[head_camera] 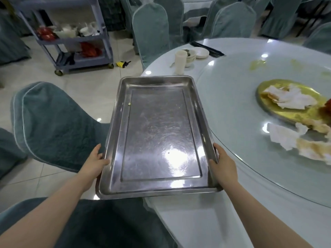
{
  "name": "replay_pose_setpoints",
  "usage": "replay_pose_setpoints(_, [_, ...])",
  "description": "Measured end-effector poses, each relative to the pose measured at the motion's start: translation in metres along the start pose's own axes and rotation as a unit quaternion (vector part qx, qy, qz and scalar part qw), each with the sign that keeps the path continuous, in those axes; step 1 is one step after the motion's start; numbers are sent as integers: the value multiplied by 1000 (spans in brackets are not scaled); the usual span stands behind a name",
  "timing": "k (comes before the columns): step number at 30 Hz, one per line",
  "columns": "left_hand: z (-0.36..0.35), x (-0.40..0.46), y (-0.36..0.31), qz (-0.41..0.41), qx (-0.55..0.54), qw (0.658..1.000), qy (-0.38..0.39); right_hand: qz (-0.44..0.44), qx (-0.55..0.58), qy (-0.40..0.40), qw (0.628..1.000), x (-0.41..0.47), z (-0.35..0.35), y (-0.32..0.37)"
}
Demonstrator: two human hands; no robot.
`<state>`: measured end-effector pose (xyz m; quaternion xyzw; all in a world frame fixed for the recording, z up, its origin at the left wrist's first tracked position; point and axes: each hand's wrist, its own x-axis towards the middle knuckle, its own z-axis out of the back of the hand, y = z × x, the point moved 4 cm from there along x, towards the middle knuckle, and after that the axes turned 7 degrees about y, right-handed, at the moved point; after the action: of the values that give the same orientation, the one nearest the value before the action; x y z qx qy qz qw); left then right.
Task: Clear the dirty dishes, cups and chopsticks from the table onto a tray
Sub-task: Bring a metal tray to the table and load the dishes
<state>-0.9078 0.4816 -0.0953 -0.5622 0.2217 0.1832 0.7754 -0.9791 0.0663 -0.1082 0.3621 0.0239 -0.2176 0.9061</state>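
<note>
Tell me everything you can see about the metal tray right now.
The metal tray is rectangular, shiny, scratched steel with a raised rim and rounded corners. It holds no dishes, only a few small crumbs. The left hand and right hand grip its long sides near the close end; it overlaps the round table's edge.

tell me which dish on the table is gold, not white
The large oval platter on the glass turntable at right, with crumpled napkins on it. The stacked bowls and plates at the far edge are white.
</note>
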Motion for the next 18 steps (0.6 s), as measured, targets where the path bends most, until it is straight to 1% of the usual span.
replay_pose_setpoints(2, [-3, -3, 2, 6, 3, 1000, 20, 9, -25, 2, 1000, -2, 1, 5])
replay_pose_setpoints(6, [3, -20, 3, -4, -23, 999, 29, -12, -55, 24, 998, -24, -5, 13])
replay_pose_setpoints(8, [5, -33, 1, -21, -22, 999, 44, -9, -84, 5, 996, -45, -10, 17])
replay_pose_setpoints(11, [18, -71, 4, -62, 11, 995, 78, 16, -117, -19, 993, -88, -23, 42])
replay_pose_setpoints(14, [43, -123, 20, -124, 45, 985, 115, 49, -73, -8, 996, -137, -43, 83])
replay_pose_setpoints(18, [107, -195, 47, -198, 25, 973, 116, 122, 2, -9, 992, -216, -73, 152])
